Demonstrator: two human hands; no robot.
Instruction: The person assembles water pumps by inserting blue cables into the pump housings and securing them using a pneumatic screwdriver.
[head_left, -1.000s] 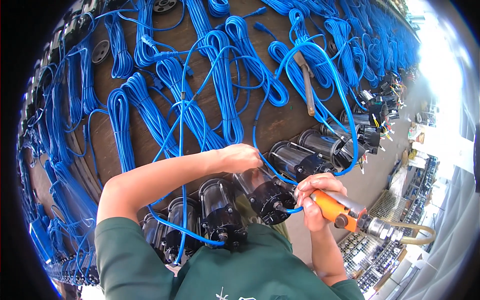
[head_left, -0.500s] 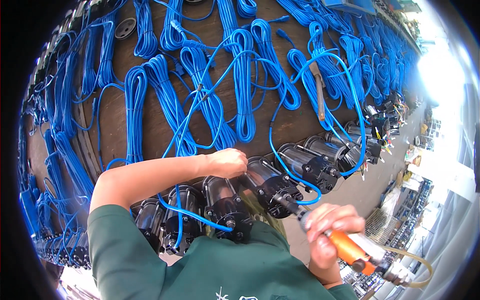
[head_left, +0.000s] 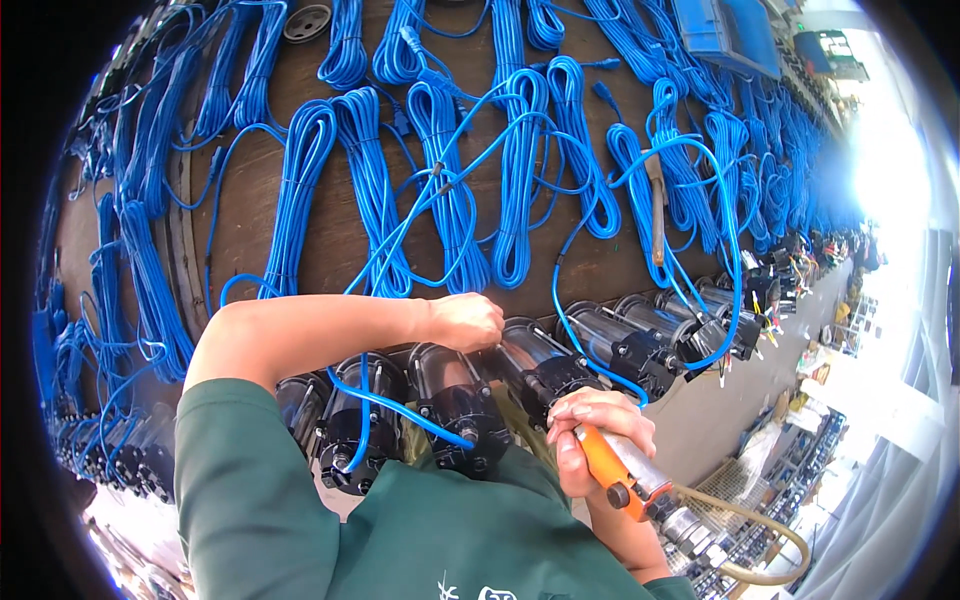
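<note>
My right hand (head_left: 600, 432) wraps round an orange and silver air-powered driver (head_left: 625, 470), with a hose at its rear end. The driver's front end is hidden by my fingers, close to the black end cap of a clear cylindrical pump unit (head_left: 535, 350). My left hand (head_left: 468, 322) is closed in a fist at the far end of that unit; whatever lies inside its fingers is hidden. Just left of it stands another clear cylinder unit (head_left: 445, 385) with a blue cable running into its black cap.
Coiled blue cables (head_left: 515, 190) cover much of the brown tabletop (head_left: 240, 210). A wooden-handled hammer (head_left: 656, 210) lies among them. More cylinder units (head_left: 620, 340) line the near edge. A blue bin (head_left: 725, 35) sits at the far right; the pale air hose (head_left: 770, 530) loops at lower right.
My right hand has brought the driver left and closer to the unit's black cap. My left hand stays at the unit's far end. The whole view has shifted slightly.
</note>
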